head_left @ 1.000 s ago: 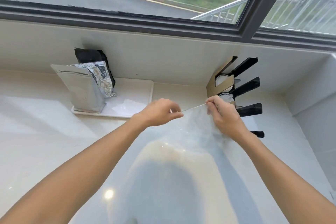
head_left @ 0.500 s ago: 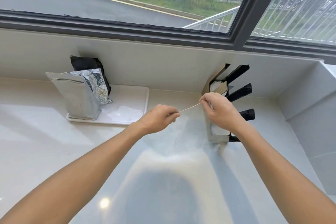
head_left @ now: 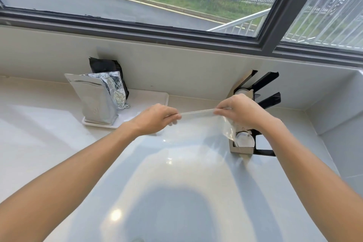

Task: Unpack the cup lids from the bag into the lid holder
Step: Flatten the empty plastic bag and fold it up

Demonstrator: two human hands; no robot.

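Observation:
A clear plastic bag (head_left: 204, 124) hangs stretched above the white counter. My left hand (head_left: 157, 119) pinches its top edge on the left and my right hand (head_left: 241, 112) pinches it on the right, so the edge is pulled taut between them. I cannot tell whether lids are inside the bag. Behind my right hand stands the lid holder (head_left: 257, 102), a tan and black rack with slanted black dividers. White cup lids (head_left: 244, 139) sit in its lower slot and another in an upper slot.
A white tray (head_left: 149, 98) at the back left carries a silver foil pouch (head_left: 96, 102), a crumpled foil bag and a black bag. A window ledge runs behind, and a white wall (head_left: 337, 116) closes the counter on the right.
The view has shifted a little. My hands have drawn further apart, stretching the bag's top edge wider. The bag's right side now hangs in front of the holder.

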